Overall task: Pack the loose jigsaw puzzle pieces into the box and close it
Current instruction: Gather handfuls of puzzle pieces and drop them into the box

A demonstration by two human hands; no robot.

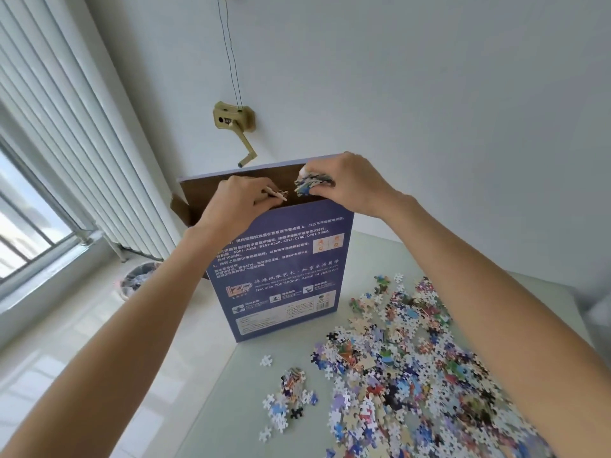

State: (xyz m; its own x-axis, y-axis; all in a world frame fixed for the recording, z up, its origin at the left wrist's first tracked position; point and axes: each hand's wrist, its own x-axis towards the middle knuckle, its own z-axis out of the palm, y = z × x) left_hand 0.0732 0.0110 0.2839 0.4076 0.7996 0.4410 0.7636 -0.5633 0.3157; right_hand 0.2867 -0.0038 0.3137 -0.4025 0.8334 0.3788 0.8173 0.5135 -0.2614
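A tall blue puzzle box (pixel 284 276) stands upright on the pale table (pixel 231 391), its top end open with brown flaps (pixel 185 206) folded out. My left hand (pixel 238 203) grips the near top edge of the box and pinches a few pieces there. Over the opening, my right hand (pixel 347 183) holds a bunch of puzzle pieces (pixel 312 185). A large heap of loose pieces (pixel 413 365) lies on the table to the right of the box. A small cluster (pixel 292 391) and a single white piece (pixel 266 360) lie in front of it.
The table's left edge runs close beside the box, with tiled floor below. A round bin (pixel 139 279) stands on the floor by the window and white radiator (pixel 66 143). A brass crank handle (pixel 234 123) is fixed to the wall behind the box.
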